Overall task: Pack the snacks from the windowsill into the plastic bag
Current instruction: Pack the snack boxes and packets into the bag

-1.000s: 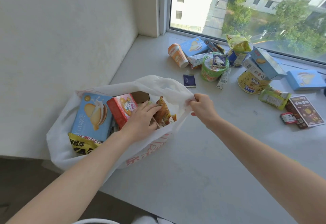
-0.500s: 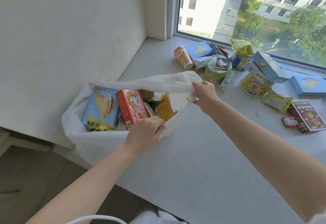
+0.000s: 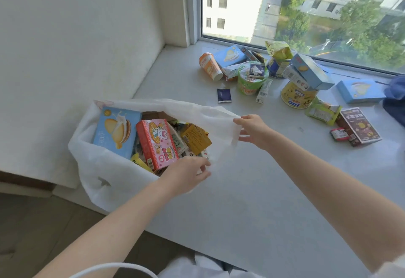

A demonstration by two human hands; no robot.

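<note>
White plastic bag (image 3: pixel 114 174), one, two hands (image 3: pixel 188 175) (image 3: pixel 252 129) pinching

The yellow tin (image 3: pixel 298 97) reads "BIG"; other labels are illegible.

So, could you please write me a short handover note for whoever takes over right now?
Left hand pinches the near rim of the plastic bag; right hand pinches its right edge, holding the mouth open.
Done: blue biscuit box, pink rabbit box, yellow packet and more lie in the bag.
To do: orange cup, green noodle cup, yellow tin, brown box, green packet and others wait on the windowsill.
</note>
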